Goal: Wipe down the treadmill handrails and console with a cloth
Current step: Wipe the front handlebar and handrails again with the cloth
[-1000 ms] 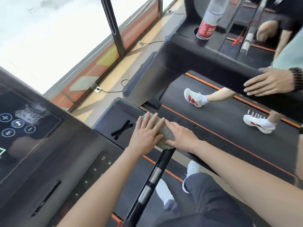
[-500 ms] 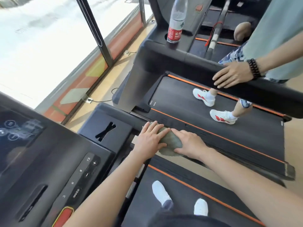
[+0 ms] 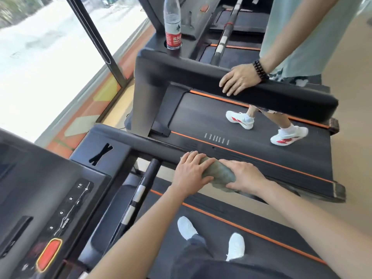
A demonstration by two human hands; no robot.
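A grey-green cloth [image 3: 220,174] lies draped over the black right handrail [image 3: 145,144] of my treadmill. My left hand [image 3: 190,174] presses on the cloth's left end with fairly straight fingers. My right hand [image 3: 246,177] covers its right end, fingers over the top and thumb hooked under the lower edge. The console [image 3: 40,188] with its button strip and red stop button [image 3: 49,254] fills the lower left. A slim black and silver grip bar [image 3: 138,195] runs down from the handrail beside the console.
Another person walks on the neighbouring treadmill [image 3: 241,125], one hand [image 3: 238,79] on its black handrail. A water bottle [image 3: 172,27] stands in that machine's cup holder. A window wall [image 3: 50,57] runs along the left. My white shoes [image 3: 187,228] stand on the belt below.
Both hands have slid the cloth along the handrail, away from the console. My view has swung right and down, so more of the belt and the neighbouring treadmill shows.
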